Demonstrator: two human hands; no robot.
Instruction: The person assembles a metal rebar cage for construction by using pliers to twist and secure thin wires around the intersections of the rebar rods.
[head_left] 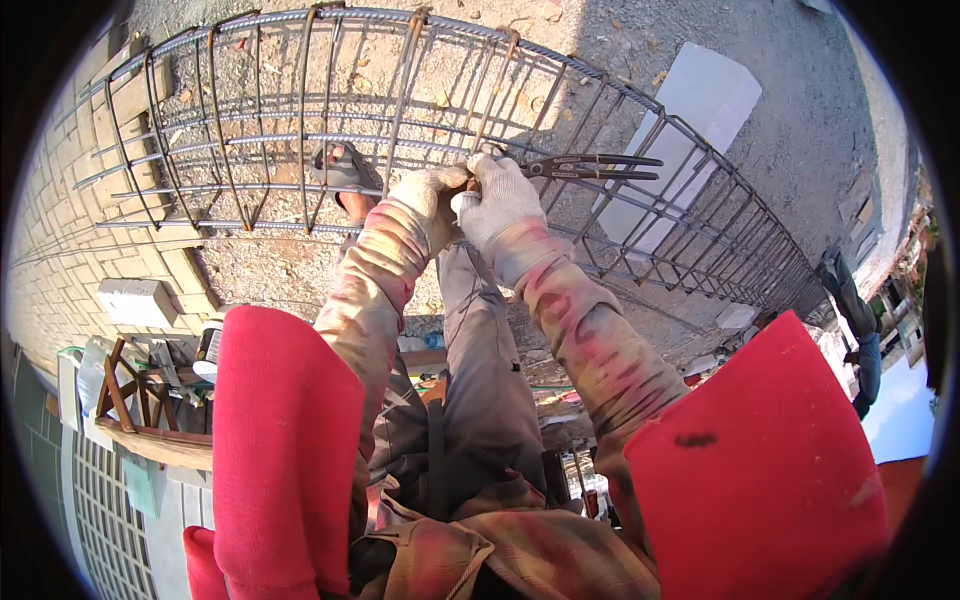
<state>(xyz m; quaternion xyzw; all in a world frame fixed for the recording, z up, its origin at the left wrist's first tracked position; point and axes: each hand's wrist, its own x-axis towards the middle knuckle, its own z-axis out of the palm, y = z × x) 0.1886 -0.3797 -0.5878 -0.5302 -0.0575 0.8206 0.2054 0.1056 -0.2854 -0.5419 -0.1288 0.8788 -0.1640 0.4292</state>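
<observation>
A long steel rebar cage [302, 137] stretches across in front of me, its bars joined by square stirrups. Both my hands wear pale work gloves and meet at its middle. My left hand [428, 193] is closed, fingertips at a bar; what it pinches is hidden. Right beside it my right hand [502, 203] is closed too, its fingers curled round something I cannot make out. A pair of dark pincers [590, 167] points its handles to the right; its head meets my right hand's fingers. Whether the hand grips it or it rests on the bars, I cannot tell.
A pale flat board [692, 110] lies beyond the cage at right. My sandalled foot [345, 170] shows beneath the bars. Paving blocks [120, 215] and a white block [137, 303] are at left, near a wooden frame [150, 440]. Another person's legs [860, 330] are far right.
</observation>
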